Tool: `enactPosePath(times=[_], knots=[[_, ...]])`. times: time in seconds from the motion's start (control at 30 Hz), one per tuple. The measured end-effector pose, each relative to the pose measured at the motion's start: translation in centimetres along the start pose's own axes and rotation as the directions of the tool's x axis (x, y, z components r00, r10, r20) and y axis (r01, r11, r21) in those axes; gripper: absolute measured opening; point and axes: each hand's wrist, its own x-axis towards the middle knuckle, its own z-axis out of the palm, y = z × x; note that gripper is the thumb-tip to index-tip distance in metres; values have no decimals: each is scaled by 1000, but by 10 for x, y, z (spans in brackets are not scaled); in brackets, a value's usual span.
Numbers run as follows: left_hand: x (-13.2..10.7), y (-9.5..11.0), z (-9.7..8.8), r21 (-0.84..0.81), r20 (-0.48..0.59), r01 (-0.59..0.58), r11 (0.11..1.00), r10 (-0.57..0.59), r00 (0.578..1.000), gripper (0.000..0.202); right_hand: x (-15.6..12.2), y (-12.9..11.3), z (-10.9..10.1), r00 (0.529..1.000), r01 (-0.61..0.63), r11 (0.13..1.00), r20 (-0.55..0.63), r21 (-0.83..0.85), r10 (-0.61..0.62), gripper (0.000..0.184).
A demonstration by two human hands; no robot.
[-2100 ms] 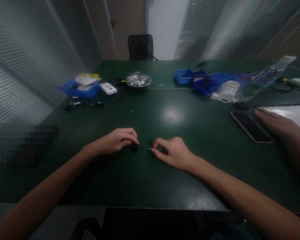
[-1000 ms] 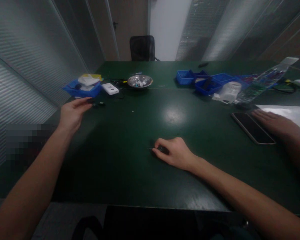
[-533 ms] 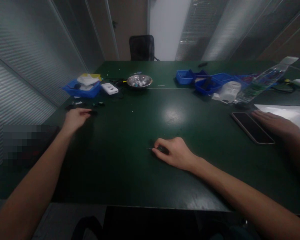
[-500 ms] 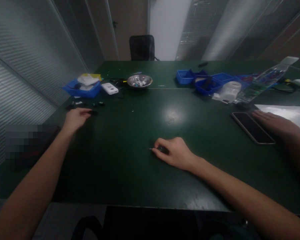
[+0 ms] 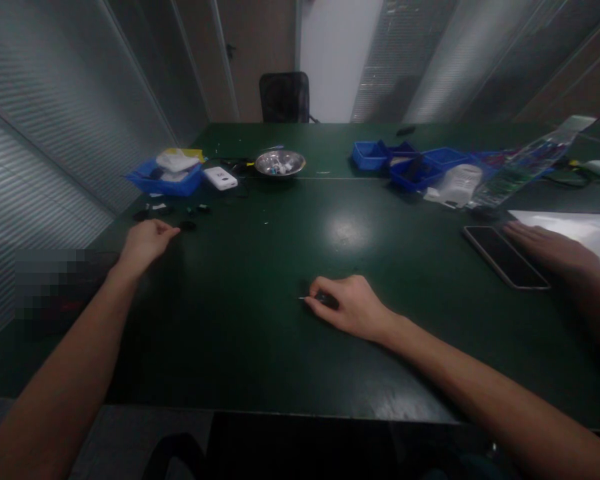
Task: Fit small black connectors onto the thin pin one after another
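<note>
My right hand [image 5: 353, 305] rests on the green table, closed around a small screwdriver [image 5: 327, 299]. Its thin metal tip points left past my thumb, and the dark handle is mostly inside my fingers. At the left, my left hand [image 5: 149, 241] has thumb and fingers pinched together. Just beyond those fingertips lies a small flat black piece [image 5: 188, 226]. Anything between the fingertips is too small to make out. Small dark green parts [image 5: 199, 209] and a black part [image 5: 141, 215] lie behind that hand.
A blue bin [image 5: 167, 181], a white device [image 5: 221, 178] and a metal bowl [image 5: 280, 164] of small parts stand behind. To the right are blue trays [image 5: 415, 172], a leaning plastic bottle [image 5: 533, 163], a phone [image 5: 505, 257] and another person's hand [image 5: 550, 247].
My left hand has drawn back slightly left, and its fingertips no longer overlap the black piece, which stays on the table. My right hand and the screwdriver keep their place.
</note>
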Motion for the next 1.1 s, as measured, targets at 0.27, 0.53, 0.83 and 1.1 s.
enactPosePath(times=[0.27,0.53,0.83,1.1], knots=[[-8,8,-1,-119,-266,-146,982,110,958,28,-1,2,0,1000,22,1000,-10,12,-22,30],[-8,11,0,-85,-277,-258,962,226,934,30,-1,2,0,1000,16,1000,-14,8,-16,30],[-10,15,3,-121,-329,-244,962,193,924,32,0,1,-1,1000,9,1000,4,2,-9,30],[-5,12,9,-180,-254,-220,959,171,952,33,0,0,-2,1000,20,1000,-1,8,-20,31]])
